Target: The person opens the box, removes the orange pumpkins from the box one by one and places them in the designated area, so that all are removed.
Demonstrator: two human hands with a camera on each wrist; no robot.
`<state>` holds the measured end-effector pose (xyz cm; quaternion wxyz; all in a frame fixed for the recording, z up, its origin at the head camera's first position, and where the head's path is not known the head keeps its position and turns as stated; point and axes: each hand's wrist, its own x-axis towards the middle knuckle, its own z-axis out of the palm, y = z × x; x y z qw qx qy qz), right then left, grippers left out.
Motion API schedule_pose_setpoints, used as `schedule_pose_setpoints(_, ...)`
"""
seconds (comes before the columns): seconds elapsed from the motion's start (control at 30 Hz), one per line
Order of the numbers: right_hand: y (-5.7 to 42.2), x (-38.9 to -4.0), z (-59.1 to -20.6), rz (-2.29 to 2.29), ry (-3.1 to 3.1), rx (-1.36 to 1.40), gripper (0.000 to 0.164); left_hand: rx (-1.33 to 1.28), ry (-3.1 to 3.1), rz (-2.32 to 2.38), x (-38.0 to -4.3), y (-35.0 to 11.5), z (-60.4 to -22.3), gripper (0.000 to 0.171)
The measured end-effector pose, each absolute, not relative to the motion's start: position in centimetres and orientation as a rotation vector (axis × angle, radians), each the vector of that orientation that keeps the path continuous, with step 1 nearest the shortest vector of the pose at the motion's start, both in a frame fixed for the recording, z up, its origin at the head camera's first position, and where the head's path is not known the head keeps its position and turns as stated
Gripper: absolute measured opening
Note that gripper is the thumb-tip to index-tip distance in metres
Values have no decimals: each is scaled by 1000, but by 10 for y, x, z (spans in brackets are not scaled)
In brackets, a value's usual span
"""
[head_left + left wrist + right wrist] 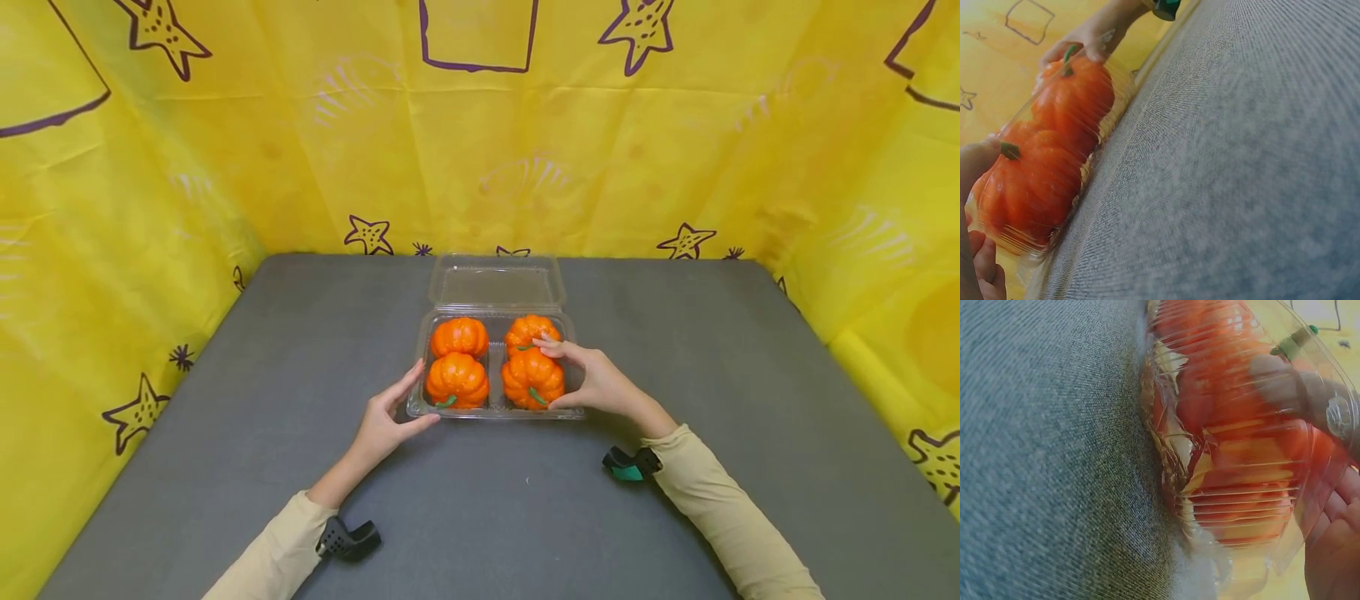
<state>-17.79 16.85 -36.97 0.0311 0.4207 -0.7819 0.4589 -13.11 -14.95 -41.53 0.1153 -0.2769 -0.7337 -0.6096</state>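
A clear plastic clamshell container point(497, 413) sits on the table with its lid point(497, 285) folded back. On its left side lie a rear pumpkin point(459, 337) and a front pumpkin point(457, 379), both small and orange. To the right are another rear pumpkin point(531, 330) and a front right pumpkin point(531, 375) with a green stem. My right hand point(600, 382) grips the front right pumpkin, its thumb inside the wall near the stem in the right wrist view. My left hand point(381, 425) holds the container's front left corner, thumb along the front rim and fingers against the side.
The grey tabletop point(480, 517) spreads around the container. Yellow cloth point(495, 167) with drawn stars hangs at the back and both sides. Each wrist wears a black mount, the left one point(351, 540) and the right one point(632, 463) close above the table.
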Motion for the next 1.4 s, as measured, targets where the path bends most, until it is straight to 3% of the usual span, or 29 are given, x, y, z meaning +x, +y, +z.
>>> schedule_pose_setpoints(0.2, 173, -182, -377, 1713, -2318, 1287, 67, -799, -2159, -1791, -130, -149, -414, 68)
schedule_pose_setpoints(0.77, 181, -192, -396, 1902, -2307, 1096, 67, -798, -2166, -1775, -131, -150, -415, 69)
schedule_pose_setpoints(1.0, 181, -192, -395, 1935, -2284, 1105, 72, -790, -2180, -1741, -131, -150, -415, 68)
schedule_pose_setpoints(1.4, 184, -187, -385, 2089, -2168, 957, 66, -786, -2182, -1719, -132, -150, -414, 67)
